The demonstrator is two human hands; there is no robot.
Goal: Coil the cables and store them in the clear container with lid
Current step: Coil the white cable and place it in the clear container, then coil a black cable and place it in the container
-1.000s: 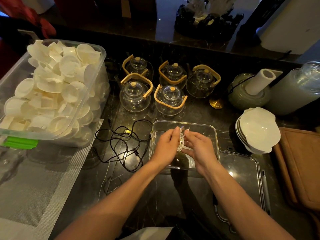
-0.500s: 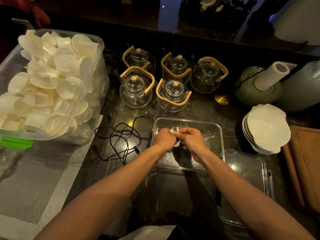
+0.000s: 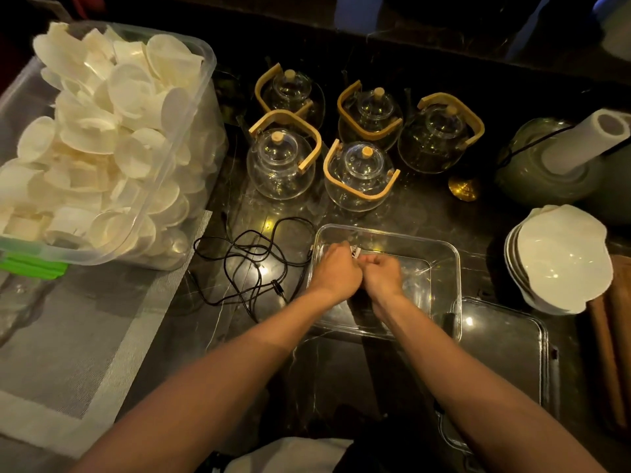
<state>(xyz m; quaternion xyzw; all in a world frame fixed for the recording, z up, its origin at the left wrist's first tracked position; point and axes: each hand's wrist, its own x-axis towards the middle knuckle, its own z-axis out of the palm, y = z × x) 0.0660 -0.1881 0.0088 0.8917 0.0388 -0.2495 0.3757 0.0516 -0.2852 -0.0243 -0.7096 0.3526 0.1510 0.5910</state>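
— Scanning from the left: big plastic tub point(image 3: 191, 138) heaped with white cups, then black cable point(image 3: 254, 264) lying loose and tangled on the dark counter.

— And mid-frame?

— Left hand point(image 3: 336, 269) and right hand point(image 3: 384, 274) touching, fingers curled, pinching a small white cable point(image 3: 356, 251) (mostly hidden) inside the clear container point(image 3: 444, 264).

— Further right?

— Lid point(image 3: 505, 346) lying flat just beside the container.
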